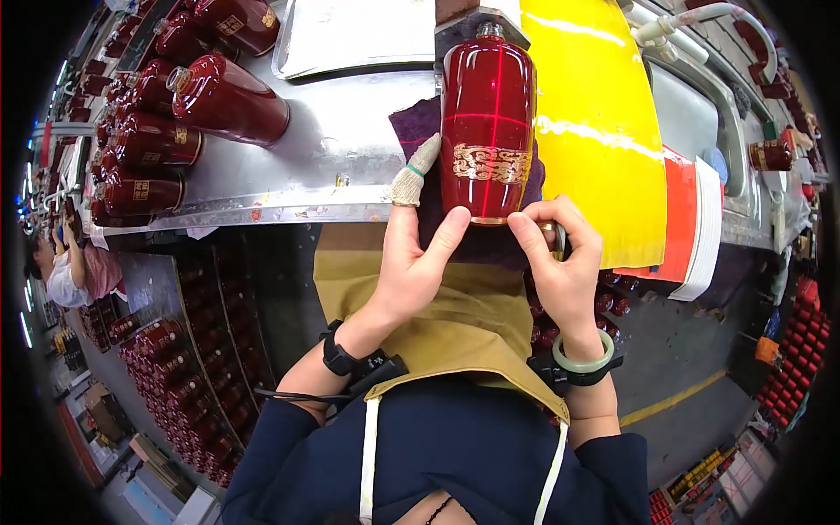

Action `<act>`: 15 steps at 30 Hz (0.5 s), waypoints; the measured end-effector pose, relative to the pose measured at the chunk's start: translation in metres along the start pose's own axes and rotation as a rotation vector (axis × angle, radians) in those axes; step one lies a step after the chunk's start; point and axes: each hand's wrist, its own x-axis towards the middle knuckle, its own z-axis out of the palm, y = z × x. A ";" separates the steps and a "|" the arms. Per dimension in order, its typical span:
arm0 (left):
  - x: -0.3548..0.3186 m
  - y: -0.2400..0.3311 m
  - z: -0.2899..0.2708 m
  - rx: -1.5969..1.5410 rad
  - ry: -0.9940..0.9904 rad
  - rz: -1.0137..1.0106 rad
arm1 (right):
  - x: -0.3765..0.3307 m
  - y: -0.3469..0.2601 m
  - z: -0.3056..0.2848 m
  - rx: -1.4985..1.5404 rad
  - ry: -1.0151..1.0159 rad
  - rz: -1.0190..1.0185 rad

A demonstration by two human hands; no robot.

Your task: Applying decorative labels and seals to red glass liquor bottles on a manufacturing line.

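Observation:
A glossy dark-red glass bottle [488, 96] lies on a dark purple cloth [413, 122], its neck pointing away from me and its base toward me. Gold scrollwork rings its lower part, and red laser lines cross its surface. My left hand [416, 267] grips the bottle's lower left, the thumb at the base and a cloth-covered finger along the side. At the base's right corner is my right hand [560, 262], thumb touching the edge and fingers curled. Something small and shiny shows by those curled fingers; I cannot make out what it is.
More red bottles [232, 101] stand on the metal bench [324, 131] at left, near a white tray [350, 35]. A yellow sheet [604, 166] and red and white sheets [691, 227] lie at right. Stacked bottles [166, 385] fill racks at lower left, where another person [83, 271] is.

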 end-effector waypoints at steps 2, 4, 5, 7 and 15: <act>0.000 0.000 0.001 0.033 -0.014 0.028 | 0.000 0.000 0.001 0.002 0.007 -0.005; -0.001 0.000 0.002 0.000 -0.008 0.005 | 0.000 0.000 0.002 -0.015 0.016 0.006; -0.001 0.000 0.002 0.000 -0.008 0.004 | 0.000 0.000 0.002 -0.012 0.014 0.005; -0.001 0.000 0.002 0.035 -0.006 0.020 | 0.000 0.000 0.002 -0.023 0.019 -0.003; -0.001 -0.001 0.003 0.026 -0.004 0.017 | 0.001 -0.002 0.001 -0.023 0.016 -0.017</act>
